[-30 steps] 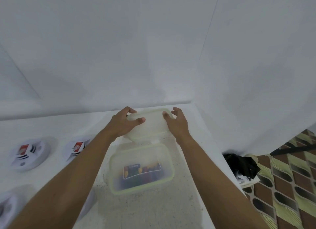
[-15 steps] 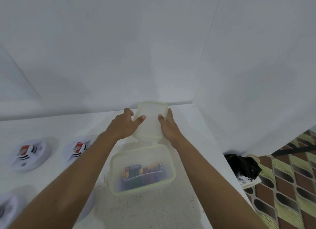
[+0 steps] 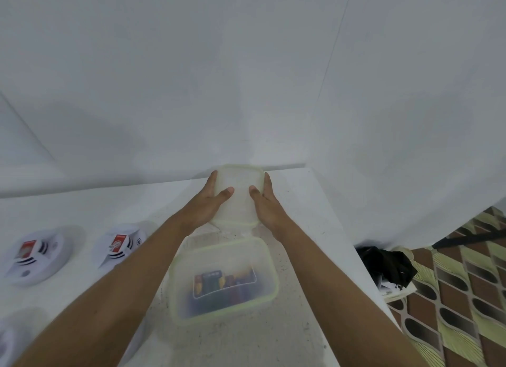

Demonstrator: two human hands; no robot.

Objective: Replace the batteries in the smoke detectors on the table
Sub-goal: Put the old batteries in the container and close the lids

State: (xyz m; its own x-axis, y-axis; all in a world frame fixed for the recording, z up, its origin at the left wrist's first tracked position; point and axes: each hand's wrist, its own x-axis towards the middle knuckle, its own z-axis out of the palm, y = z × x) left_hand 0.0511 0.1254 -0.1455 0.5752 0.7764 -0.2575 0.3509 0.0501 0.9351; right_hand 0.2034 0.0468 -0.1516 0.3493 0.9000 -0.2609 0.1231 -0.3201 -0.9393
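Head view: lid off the battery box, detectors not yet touched

Head camera looks down on both hands at the far edge of the counter (image 3: pixel 301 312). The left hand (image 3: pixel 209 205) and right hand (image 3: pixel 267 205) clamp a translucent lid (image 3: pixel 237 197) between them, fingers (image 3: pixel 227 192) wrapped around its side edges with thumbs lying on its top face. Whether the lid rests on the counter or is held just above it cannot be told.

Just nearer the person than the fingers stands the open container (image 3: pixel 223 277), with batteries (image 3: pixel 224 281) inside. Well off to the left of the fingers lie two smoke detectors (image 3: pixel 38 255) (image 3: pixel 120 245), both face-up with red labels; parts of more show at the lower left edge.

Judging by this, only the supply box has been opened. Opening each detector and swapping its batteries all seems left to do.
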